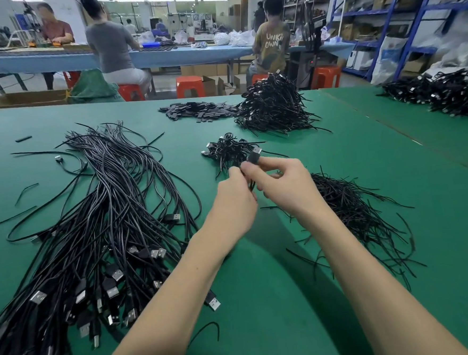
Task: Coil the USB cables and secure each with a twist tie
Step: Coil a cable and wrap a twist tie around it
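Slippage is the risk: both hands, left hand [236, 202] and right hand [284, 185], pinch one coiled USB cable [254, 156]; a loosened grip would let it uncoil before the twist tie holds.

Matt green table [291, 298]; glossy black plastic-sheathed cables [113, 213], metal-tipped.

Loose USB cables [98, 228] spread over left of the surface [263, 300], plugs toward lower left. Twist ties [360, 213] heaped right of centre. Both hands [258, 186] meet at frame centre, small pile of coiled cables [225, 150] just behind them. Bigger coiled heap [272, 108] further back, another heap [442, 90] upper right. Stools [190, 86] behind the surface.
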Tool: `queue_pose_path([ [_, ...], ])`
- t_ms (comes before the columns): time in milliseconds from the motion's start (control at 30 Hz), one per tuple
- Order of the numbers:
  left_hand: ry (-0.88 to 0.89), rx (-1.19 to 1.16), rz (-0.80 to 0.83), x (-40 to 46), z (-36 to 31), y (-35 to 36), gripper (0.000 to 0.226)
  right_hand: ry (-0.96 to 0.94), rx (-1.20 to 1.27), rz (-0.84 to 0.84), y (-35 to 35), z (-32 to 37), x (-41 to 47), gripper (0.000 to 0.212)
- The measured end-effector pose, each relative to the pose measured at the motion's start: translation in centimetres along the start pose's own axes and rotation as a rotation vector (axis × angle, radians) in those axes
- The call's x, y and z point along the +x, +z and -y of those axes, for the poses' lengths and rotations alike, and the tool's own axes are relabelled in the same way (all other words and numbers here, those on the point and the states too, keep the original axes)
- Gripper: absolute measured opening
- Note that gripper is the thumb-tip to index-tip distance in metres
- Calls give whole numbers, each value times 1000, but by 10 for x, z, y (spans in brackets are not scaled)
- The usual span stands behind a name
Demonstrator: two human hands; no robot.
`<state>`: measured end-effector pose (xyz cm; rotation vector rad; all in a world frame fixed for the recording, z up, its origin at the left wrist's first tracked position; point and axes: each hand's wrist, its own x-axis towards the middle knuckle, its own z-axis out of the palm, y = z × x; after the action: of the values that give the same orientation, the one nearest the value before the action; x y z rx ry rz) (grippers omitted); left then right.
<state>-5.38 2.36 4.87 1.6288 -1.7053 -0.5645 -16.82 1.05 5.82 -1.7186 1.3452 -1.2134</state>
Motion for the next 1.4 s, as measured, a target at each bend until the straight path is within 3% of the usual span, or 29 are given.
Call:
queue_pose_path([
  [167, 128, -22, 131, -3, 0, 5, 3, 16, 113, 6, -14, -4, 0, 11],
  [400, 26, -623, 206, -1, 3, 10, 13, 56, 120, -89, -24, -11, 5, 31],
  [500, -55, -756, 153, 3, 10, 16, 15, 105, 238, -20, -28, -18, 6, 20],
  [567, -136, -910, 102, 6, 16, 14, 15, 58, -69, 5, -38, -30, 8, 16],
  [667, -216, -1082, 51, 11, 20, 10, 17, -23, -861, 61, -44, -45, 4, 10],
  [733, -228, -1114, 46, 11, 20, 9, 17, 34, -965, 97, -39, -50, 0, 10],
  [933, -221, -1109, 33, 12, 23, 9, 17, 38, -856, 32, -36, -51, 3, 10],
  [1067, -178, -995, 21, 10, 22, 10, 16, -70, -224, -65, -35, -25, 7, 8],
  [1133, -149, -924, 19, 9, 20, 10, 15, -116, -84, -30, -30, -9, 7, 8],
  [1400, -92, -690, 35, 2, 15, 6, 10, -127, -272, -78, -6, 3, -2, 7],
])
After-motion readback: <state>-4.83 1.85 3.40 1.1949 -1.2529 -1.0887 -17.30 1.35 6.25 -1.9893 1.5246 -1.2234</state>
